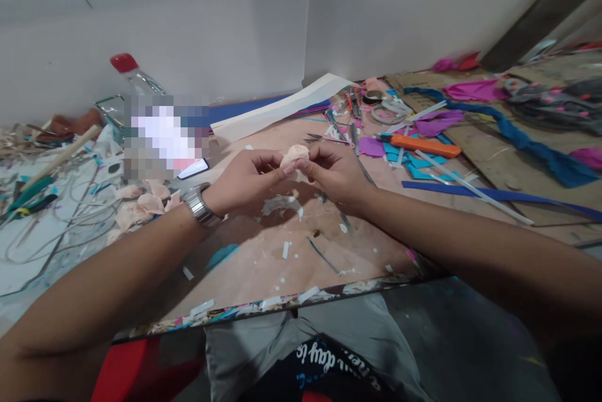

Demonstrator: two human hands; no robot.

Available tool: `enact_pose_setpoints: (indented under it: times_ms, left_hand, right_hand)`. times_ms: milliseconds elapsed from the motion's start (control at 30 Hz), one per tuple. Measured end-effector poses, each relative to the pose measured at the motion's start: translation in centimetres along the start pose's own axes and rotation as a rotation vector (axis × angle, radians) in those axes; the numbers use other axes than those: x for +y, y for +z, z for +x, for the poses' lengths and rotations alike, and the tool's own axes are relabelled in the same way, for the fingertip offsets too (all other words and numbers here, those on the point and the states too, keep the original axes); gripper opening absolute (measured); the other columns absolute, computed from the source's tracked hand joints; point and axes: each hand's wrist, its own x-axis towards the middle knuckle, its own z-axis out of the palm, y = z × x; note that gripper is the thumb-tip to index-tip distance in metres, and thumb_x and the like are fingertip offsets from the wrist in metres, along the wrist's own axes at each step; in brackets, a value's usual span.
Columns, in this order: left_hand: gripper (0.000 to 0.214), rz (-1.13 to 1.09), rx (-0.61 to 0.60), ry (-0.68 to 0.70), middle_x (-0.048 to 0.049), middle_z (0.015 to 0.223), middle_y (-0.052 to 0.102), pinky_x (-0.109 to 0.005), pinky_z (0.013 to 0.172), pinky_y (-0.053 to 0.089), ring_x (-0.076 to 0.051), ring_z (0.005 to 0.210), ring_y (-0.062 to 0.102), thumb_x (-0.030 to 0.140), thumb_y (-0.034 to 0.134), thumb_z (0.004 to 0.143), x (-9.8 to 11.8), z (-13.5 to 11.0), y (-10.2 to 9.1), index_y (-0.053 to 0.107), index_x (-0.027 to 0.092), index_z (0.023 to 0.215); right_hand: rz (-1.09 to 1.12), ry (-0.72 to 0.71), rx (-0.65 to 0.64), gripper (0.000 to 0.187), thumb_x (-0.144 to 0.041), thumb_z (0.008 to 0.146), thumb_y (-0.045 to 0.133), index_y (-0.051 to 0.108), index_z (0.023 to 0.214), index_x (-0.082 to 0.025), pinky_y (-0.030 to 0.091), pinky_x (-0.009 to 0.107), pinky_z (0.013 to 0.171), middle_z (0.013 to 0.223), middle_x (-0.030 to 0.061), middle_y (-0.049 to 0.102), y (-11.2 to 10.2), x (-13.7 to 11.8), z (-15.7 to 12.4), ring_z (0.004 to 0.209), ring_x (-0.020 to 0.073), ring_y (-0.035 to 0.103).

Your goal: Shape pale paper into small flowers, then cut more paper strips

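Rolled peach bud (296, 153) between hands (247, 181)

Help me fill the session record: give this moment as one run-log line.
left hand: pinching pale peach piece | right hand: pinching same piece | place: above worktable | rightward: orange tool

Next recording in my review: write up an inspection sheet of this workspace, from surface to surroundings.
Surface: worktable, stained, with small white scraps on it.
Job's things: crumpled peach piece; similar peach scraps lie near the left wrist.
Clutter: orange tool among coloured scraps at right; long pale strip beyond the hands; green-handled tool at far left.
Grip: left hand and right hand both pinch the peach piece.
Cables: thin grey loops at left; cord or wire, cannot tell.
Surroundings: pale wall behind the worktable.
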Motion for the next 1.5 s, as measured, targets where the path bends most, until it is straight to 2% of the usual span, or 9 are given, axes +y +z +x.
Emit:
enact_pose_setpoints:
  times_ms: [67, 233, 367, 700, 933, 1100, 1200, 1300, 1500]
  left_hand:
    - [0.042, -0.026, 0.029, -0.007, -0.0022, 0.075, 0.062, -0.024, 0.059, 0.036, -0.01, 0.065, 0.05, 0.054, 0.071, 0.089, -0.1, 0.0, -0.1, 0.071, 0.013, 0.083]
    - [0.039, -0.036, 0.068, 0.007, -0.0018, 0.073, 0.062, -0.024, 0.061, 0.036, -0.01, 0.066, 0.049, 0.051, 0.074, 0.089, -0.3, 0.1, -0.3, 0.072, 0.013, 0.08]
    - [0.036, -0.068, 0.077, 0.016, -0.0025, 0.075, 0.065, -0.024, 0.062, 0.037, -0.01, 0.067, 0.051, 0.049, 0.075, 0.089, -0.1, 0.0, -0.2, 0.074, 0.013, 0.083]
    - [0.037, -0.077, 0.066, 0.031, -0.0036, 0.076, 0.068, -0.023, 0.061, 0.039, -0.01, 0.066, 0.053, 0.05, 0.077, 0.086, 0.0, -0.1, 0.0, 0.076, 0.013, 0.085]
    - [0.041, -0.092, 0.033, -0.006, -0.0024, 0.072, 0.063, -0.024, 0.058, 0.036, -0.01, 0.063, 0.049, 0.053, 0.078, 0.084, -0.2, -0.1, -0.1, 0.074, 0.013, 0.082]
    - [0.038, -0.064, 0.047, 0.012, -0.0023, 0.072, 0.064, -0.024, 0.059, 0.036, -0.01, 0.063, 0.049, 0.051, 0.078, 0.085, -0.4, 0.0, -0.2, 0.074, 0.013, 0.083]
    - [0.037, -0.042, 0.062, 0.027, -0.0022, 0.072, 0.064, -0.024, 0.059, 0.036, -0.01, 0.063, 0.048, 0.05, 0.077, 0.086, -0.3, 0.0, -0.1, 0.074, 0.013, 0.084]
    - [0.037, -0.032, 0.065, 0.031, -0.0027, 0.073, 0.064, -0.025, 0.059, 0.037, -0.011, 0.064, 0.05, 0.05, 0.074, 0.088, -0.3, 0.0, -0.1, 0.074, 0.013, 0.085]
    - [0.032, -0.061, 0.045, 0.044, -0.0045, 0.075, 0.068, -0.025, 0.064, 0.043, -0.012, 0.067, 0.057, 0.045, 0.071, 0.092, -0.4, 0.0, -0.1, 0.072, 0.014, 0.088]
  right_hand:
    - [-0.01, -0.013, -0.01, 0.043, -0.054, 0.085, 0.079, 0.061, 0.07, -0.019, 0.035, 0.028, 0.06, 0.065, -0.0024, 0.054, 0.0, -0.1, 0.0, 0.063, 0.0124, 0.046]
    - [-0.043, -0.027, -0.026, 0.045, -0.056, 0.087, 0.076, 0.058, 0.07, -0.019, 0.035, 0.028, 0.06, 0.066, -0.0026, 0.054, -0.1, -0.3, 0.0, 0.063, 0.0125, 0.046]
    - [-0.13, -0.06, -0.07, 0.048, -0.056, 0.095, 0.066, 0.056, 0.066, -0.019, 0.035, 0.028, 0.061, 0.064, -0.0021, 0.051, -0.1, -0.6, -0.2, 0.063, 0.0125, 0.045]
    - [-0.159, -0.06, -0.155, 0.047, -0.056, 0.099, 0.058, 0.066, 0.074, -0.017, 0.037, 0.027, 0.059, 0.062, -0.0024, 0.053, -0.2, -1.0, -0.5, 0.061, 0.0126, 0.048]
    - [-0.221, -0.153, -0.175, 0.038, -0.045, 0.102, 0.057, 0.07, 0.081, -0.016, 0.037, 0.026, 0.058, 0.064, -0.0024, 0.055, -0.4, -0.9, -0.5, 0.06, 0.0118, 0.05]
    - [-0.226, -0.119, -0.176, 0.041, -0.049, 0.102, 0.055, 0.071, 0.086, -0.015, 0.037, 0.027, 0.059, 0.066, -0.0018, 0.056, -0.4, -1.1, -0.5, 0.062, 0.0124, 0.05]
    - [-0.206, -0.087, -0.165, 0.047, -0.057, 0.099, 0.057, 0.067, 0.078, -0.016, 0.036, 0.027, 0.059, 0.066, -0.0019, 0.055, -0.3, -1.0, -0.3, 0.061, 0.0116, 0.047]
    - [-0.192, -0.039, -0.211, 0.052, -0.06, 0.096, 0.061, 0.062, 0.067, -0.016, 0.035, 0.026, 0.058, 0.061, -0.0025, 0.053, -0.2, -0.9, -0.3, 0.058, 0.0106, 0.045]
    - [-0.196, 0.036, -0.188, 0.051, -0.06, 0.095, 0.062, 0.064, 0.069, -0.016, 0.035, 0.026, 0.054, 0.061, -0.0004, 0.059, -0.1, -0.9, -0.4, 0.058, 0.012, 0.05]
